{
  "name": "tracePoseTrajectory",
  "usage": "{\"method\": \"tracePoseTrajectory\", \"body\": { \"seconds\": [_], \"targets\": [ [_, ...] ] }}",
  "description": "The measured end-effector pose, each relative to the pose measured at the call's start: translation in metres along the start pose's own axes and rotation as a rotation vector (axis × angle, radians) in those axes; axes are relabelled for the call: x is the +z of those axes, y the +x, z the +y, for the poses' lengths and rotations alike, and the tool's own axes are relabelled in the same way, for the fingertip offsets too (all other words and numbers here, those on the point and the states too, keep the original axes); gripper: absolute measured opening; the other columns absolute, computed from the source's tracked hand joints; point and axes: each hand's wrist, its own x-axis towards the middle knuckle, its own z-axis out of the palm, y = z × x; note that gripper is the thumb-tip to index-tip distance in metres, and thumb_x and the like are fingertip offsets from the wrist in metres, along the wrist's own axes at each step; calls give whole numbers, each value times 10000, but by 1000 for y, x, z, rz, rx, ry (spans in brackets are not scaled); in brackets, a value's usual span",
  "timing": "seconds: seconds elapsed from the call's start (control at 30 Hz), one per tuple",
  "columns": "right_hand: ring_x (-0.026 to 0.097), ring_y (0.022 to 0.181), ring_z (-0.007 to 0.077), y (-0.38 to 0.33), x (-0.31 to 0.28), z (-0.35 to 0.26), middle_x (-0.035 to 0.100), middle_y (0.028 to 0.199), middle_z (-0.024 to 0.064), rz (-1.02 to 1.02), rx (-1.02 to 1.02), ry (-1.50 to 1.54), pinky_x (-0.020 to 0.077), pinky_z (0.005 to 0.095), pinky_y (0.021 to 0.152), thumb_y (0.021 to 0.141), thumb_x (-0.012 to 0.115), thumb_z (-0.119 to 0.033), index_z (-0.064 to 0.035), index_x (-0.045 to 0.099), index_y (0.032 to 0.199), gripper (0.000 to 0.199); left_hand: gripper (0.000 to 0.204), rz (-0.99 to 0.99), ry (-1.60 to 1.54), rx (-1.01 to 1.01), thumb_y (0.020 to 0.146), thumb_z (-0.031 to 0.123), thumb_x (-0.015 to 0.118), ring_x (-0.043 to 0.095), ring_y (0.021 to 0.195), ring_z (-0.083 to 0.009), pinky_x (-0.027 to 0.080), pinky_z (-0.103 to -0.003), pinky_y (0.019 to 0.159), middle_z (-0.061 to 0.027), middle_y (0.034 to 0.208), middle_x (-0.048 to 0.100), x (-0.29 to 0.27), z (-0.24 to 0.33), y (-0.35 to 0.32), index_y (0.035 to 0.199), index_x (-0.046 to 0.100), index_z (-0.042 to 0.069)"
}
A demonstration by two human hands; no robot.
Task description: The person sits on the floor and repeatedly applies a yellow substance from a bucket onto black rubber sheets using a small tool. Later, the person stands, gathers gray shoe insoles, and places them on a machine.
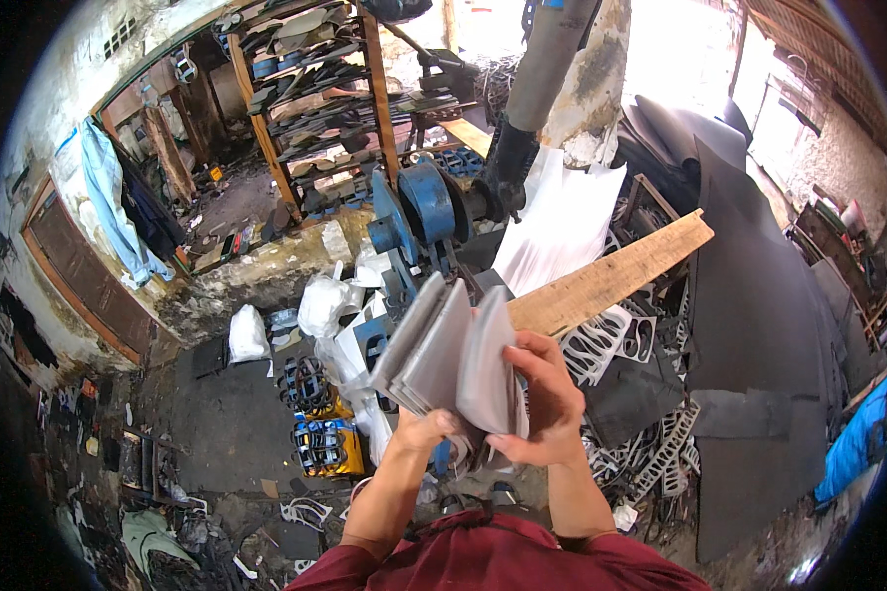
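Between my two hands is a fanned stack of plastic sheets (434,353), thin, whitish-grey and slightly see-through; I cannot tell whether they are bags. My left hand (422,430) grips the lower edge of the left portion, thumb in front. A separate bundle of sheets (484,369) leans to the right, and my right hand (550,399) has its fingers on that bundle's right edge and its thumb low down. The two portions stand apart at the top, forming a V, and come close together at the bottom. The right bundle is a little blurred.
A blue machine (427,202) stands ahead, with a wooden plank (611,278) to its right. Yellow bundles of sandals (327,448) and white plastic bags (327,305) lie left. Large black sheets (759,355) and cut-out scraps (660,463) cover the right side. A loaded shelf (315,98) stands behind.
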Motion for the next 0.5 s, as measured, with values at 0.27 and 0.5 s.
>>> {"method": "tracePoseTrajectory", "body": {
  "seconds": [0.27,0.5],
  "targets": [
    [503,1296,330,7,-1,-9,470,1405,219,-49,-36,-92,400,437,1080,593,903,-176,18,590,1382,871,1154,-3,-46,-28,648,391,925,445,1400,-318,359,-463,1165,-192,1522,432,6,2,-2,1539,317,-18],
    [473,1364,356,0,0,2,446,1466,236,-52,-16,-113,379,454,1119,605,901,-177,-7,548,1423,907,1345,-199,67,143,616,443,956,343,1465,-293,269,-442,1205,-177,1598,317,24,1,17,1597,157,-11]
  ]
}}
